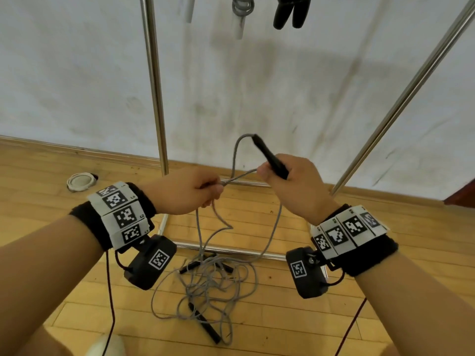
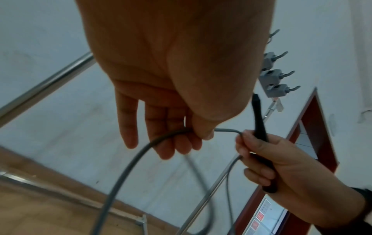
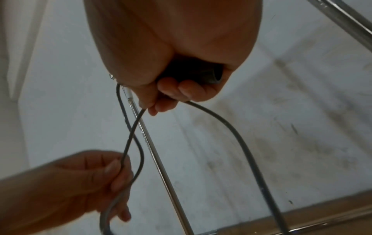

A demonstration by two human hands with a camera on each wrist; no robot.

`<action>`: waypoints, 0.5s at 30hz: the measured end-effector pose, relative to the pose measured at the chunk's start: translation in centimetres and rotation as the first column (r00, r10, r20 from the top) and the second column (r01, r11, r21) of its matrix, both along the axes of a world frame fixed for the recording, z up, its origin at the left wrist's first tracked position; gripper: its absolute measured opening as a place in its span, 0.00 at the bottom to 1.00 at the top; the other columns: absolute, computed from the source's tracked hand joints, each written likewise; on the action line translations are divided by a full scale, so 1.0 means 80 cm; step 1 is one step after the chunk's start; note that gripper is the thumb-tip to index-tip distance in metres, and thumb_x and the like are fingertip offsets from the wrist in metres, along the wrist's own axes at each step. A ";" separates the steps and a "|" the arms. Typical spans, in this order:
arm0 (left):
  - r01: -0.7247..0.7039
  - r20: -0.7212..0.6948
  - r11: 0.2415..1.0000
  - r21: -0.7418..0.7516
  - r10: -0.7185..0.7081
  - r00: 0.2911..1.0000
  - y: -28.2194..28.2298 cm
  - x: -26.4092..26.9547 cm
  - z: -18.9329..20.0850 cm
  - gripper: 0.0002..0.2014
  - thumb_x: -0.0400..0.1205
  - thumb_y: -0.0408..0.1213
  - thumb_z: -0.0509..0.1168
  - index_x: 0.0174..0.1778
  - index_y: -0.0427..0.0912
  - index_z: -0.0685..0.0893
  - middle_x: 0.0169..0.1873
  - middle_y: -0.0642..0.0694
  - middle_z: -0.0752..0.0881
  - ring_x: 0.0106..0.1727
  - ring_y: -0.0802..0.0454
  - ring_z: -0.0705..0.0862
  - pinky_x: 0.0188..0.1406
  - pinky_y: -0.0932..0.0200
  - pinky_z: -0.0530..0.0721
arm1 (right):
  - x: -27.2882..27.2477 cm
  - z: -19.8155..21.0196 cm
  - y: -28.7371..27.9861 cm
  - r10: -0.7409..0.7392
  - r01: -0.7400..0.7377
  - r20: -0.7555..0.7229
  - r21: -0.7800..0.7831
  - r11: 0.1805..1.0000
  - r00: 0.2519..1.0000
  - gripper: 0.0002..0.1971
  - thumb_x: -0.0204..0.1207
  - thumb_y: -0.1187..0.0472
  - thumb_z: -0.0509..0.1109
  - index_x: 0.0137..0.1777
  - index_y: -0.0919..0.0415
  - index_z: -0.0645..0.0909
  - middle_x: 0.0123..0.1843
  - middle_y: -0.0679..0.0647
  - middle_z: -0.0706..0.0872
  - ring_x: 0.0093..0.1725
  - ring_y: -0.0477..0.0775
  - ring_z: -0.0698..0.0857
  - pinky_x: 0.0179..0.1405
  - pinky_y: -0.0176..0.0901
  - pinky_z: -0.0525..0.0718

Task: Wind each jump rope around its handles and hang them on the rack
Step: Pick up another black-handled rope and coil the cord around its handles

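My right hand (image 1: 288, 181) grips the black handles (image 1: 270, 156) of a jump rope, tilted up and to the left; in the left wrist view the handle (image 2: 259, 125) stands between its fingers. The grey rope (image 1: 236, 155) loops from the handle tip down to my left hand (image 1: 190, 191), which pinches the rope (image 2: 161, 138) between thumb and fingers. From both hands the cord hangs down to a tangled pile of grey rope (image 1: 210, 286) with more black handles (image 1: 205, 325) on the floor. The metal rack (image 1: 154, 86) stands right behind.
Wound ropes with black handles (image 1: 288, 14) and grey handles (image 1: 240, 16) hang from the rack's top. A white coiled thing (image 1: 81, 181) lies on the wooden floor at the left. The rack's base bars (image 1: 223, 249) cross the floor beneath my hands. A white wall is behind.
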State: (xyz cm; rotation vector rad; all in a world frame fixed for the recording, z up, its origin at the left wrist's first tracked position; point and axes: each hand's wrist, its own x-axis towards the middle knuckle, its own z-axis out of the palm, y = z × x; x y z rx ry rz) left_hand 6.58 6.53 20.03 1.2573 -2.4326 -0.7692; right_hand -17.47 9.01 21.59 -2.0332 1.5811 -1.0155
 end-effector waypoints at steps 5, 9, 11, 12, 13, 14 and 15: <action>0.021 0.146 0.981 0.194 -0.050 0.988 -0.007 0.020 -0.023 0.15 0.89 0.46 0.56 0.37 0.52 0.80 0.33 0.57 0.86 0.31 0.63 0.79 0.35 0.71 0.76 | -0.026 0.005 -0.008 -0.164 0.183 0.175 -0.098 0.978 0.971 0.08 0.80 0.53 0.70 0.41 0.53 0.85 0.30 0.50 0.82 0.26 0.44 0.76 0.29 0.44 0.77; -0.009 0.226 0.946 0.325 -0.069 0.972 -0.010 0.038 -0.037 0.15 0.89 0.43 0.56 0.40 0.48 0.83 0.37 0.53 0.89 0.43 0.58 0.85 0.52 0.60 0.79 | -0.056 0.012 -0.015 -0.232 0.269 0.264 -0.114 0.956 0.936 0.11 0.76 0.48 0.70 0.35 0.51 0.85 0.33 0.55 0.86 0.29 0.49 0.79 0.32 0.46 0.78; -0.042 0.162 0.957 0.288 -0.005 0.987 -0.012 0.041 -0.035 0.14 0.89 0.44 0.56 0.41 0.50 0.83 0.35 0.53 0.87 0.39 0.59 0.84 0.48 0.59 0.79 | -0.065 0.006 -0.016 -0.245 0.261 0.183 -0.064 0.963 0.952 0.14 0.75 0.47 0.70 0.36 0.56 0.84 0.28 0.54 0.83 0.24 0.46 0.74 0.29 0.47 0.75; -0.051 0.124 0.966 0.255 0.020 0.992 -0.012 0.040 -0.032 0.14 0.89 0.45 0.56 0.42 0.51 0.83 0.33 0.53 0.85 0.36 0.61 0.82 0.45 0.59 0.78 | -0.066 0.001 -0.016 -0.248 0.256 0.141 -0.047 0.965 0.959 0.14 0.75 0.48 0.71 0.36 0.58 0.84 0.26 0.51 0.80 0.23 0.46 0.73 0.28 0.46 0.75; -0.052 0.087 0.974 0.220 0.034 0.996 -0.012 0.038 -0.029 0.14 0.89 0.45 0.55 0.42 0.52 0.83 0.32 0.53 0.84 0.33 0.64 0.80 0.42 0.60 0.77 | -0.066 -0.003 -0.015 -0.245 0.250 0.104 -0.043 0.967 0.964 0.12 0.76 0.50 0.71 0.37 0.57 0.84 0.26 0.48 0.81 0.24 0.47 0.75 0.29 0.47 0.76; -0.048 0.059 0.982 0.182 0.038 0.998 -0.011 0.035 -0.025 0.14 0.89 0.45 0.55 0.41 0.52 0.83 0.31 0.54 0.82 0.31 0.65 0.79 0.40 0.61 0.78 | -0.065 -0.007 -0.013 -0.237 0.241 0.079 -0.047 0.969 0.968 0.09 0.77 0.52 0.72 0.38 0.54 0.85 0.31 0.46 0.83 0.28 0.47 0.78 0.32 0.46 0.79; -0.045 0.042 0.989 0.141 0.039 0.998 -0.008 0.031 -0.021 0.15 0.89 0.44 0.54 0.41 0.53 0.83 0.31 0.54 0.81 0.30 0.64 0.78 0.37 0.61 0.79 | -0.062 -0.009 -0.010 -0.224 0.227 0.067 -0.049 0.973 0.972 0.05 0.77 0.54 0.73 0.40 0.49 0.86 0.36 0.44 0.84 0.33 0.46 0.81 0.34 0.45 0.79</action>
